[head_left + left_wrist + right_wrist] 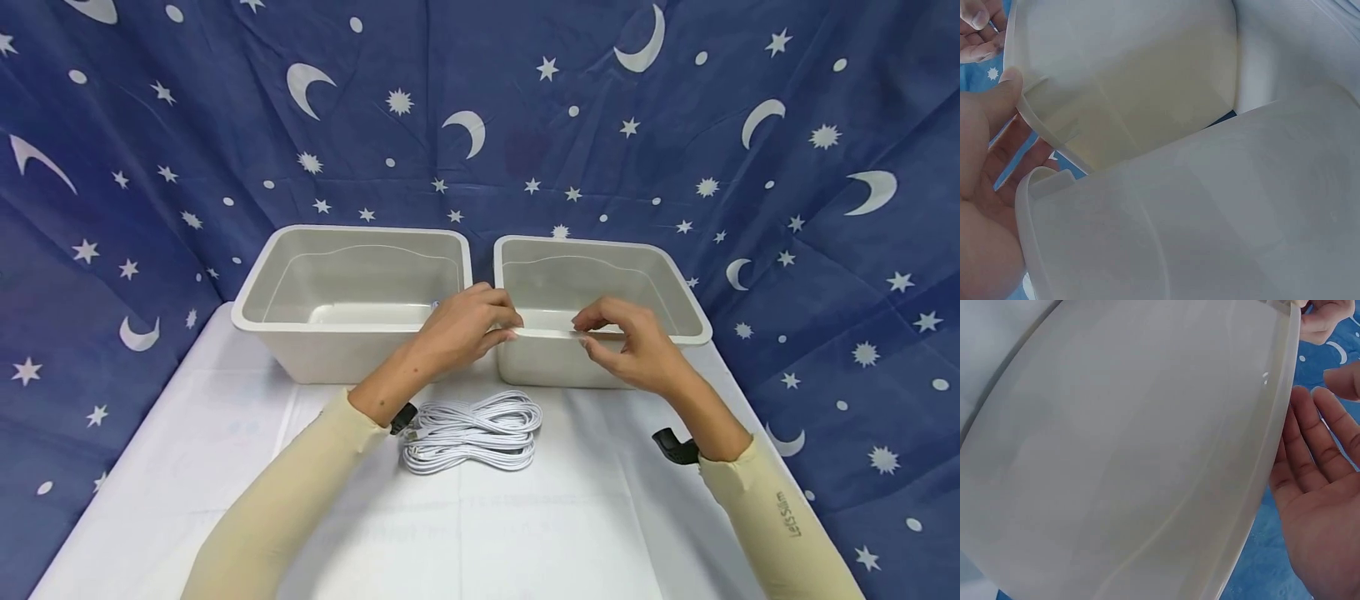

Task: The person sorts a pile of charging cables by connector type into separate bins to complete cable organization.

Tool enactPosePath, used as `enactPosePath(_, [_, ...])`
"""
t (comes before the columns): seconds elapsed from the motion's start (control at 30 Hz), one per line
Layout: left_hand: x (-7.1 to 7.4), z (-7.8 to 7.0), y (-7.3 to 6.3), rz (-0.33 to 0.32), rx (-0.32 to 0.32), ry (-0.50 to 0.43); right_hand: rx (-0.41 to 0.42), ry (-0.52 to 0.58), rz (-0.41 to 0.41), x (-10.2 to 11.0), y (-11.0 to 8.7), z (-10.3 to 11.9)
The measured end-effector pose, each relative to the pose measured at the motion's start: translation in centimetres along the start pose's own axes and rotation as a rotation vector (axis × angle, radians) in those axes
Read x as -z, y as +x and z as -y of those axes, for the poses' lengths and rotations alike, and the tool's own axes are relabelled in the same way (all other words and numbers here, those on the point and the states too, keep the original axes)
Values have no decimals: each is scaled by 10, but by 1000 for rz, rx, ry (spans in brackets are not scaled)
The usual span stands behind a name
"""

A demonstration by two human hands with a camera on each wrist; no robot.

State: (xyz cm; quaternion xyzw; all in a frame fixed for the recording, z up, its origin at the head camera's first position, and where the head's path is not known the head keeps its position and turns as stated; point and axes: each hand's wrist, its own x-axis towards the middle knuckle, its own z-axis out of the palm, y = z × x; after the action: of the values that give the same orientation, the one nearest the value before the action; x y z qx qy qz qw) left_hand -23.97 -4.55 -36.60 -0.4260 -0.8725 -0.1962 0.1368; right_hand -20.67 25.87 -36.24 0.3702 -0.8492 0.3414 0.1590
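Observation:
Two pale grey plastic bins stand side by side. My left hand (pixel 471 327) pinches the right bin (pixel 555 357) by its rim at the front left corner, thumb outside and fingers over the edge, as the left wrist view shows. My right hand (pixel 628 343) is at the middle of that bin's front rim, its thumb apart from its fingers. In the right wrist view, the fingers (pixel 1313 447) extend past the rim and hold nothing. The left bin (pixel 330 354) is beside my left forearm. A bundle of white cable (pixel 472 433) lies in front of the bins.
White cloth covers the table (pixel 450 542). A dark blue curtain (pixel 510 83) with moons and stars hangs behind the bins and at both sides. A small blue object (pixel 435 305) shows inside the left bin, partly hidden by my left hand.

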Motion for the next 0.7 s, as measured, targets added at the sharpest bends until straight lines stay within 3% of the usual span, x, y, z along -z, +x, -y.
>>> enactPosePath(0.3, [-1, 1, 0, -4, 2, -10, 47, 15, 11, -12, -6, 11])
enactPosePath(0.7, [-1, 0, 0, 7, 2, 5, 210, -11, 1, -47, -13, 29])
